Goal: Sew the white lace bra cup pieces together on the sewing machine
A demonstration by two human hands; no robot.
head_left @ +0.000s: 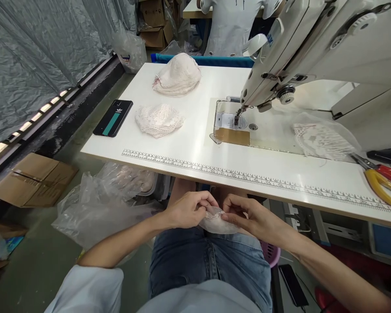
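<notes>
Over my lap, below the table's front edge, both hands pinch a small piece of sheer white lace fabric (217,223). My left hand (190,209) grips its left side with thumb and fingers together. On the other side my right hand (244,213) holds the upper right edge between thumb and fingertips. Part of the fabric is hidden behind the fingers. Up on the white table, a lace piece (159,120) lies flat, and behind it sits a rounded stack of white fabric cups (179,74).
A sewing machine (280,65) stands at the table's right, with more lace (324,141) and yellow-handled scissors (382,187) beside it. A phone (113,118) lies at the left edge. A printed ruler (247,178) runs along the front. Plastic bags (94,208) fill the floor at left.
</notes>
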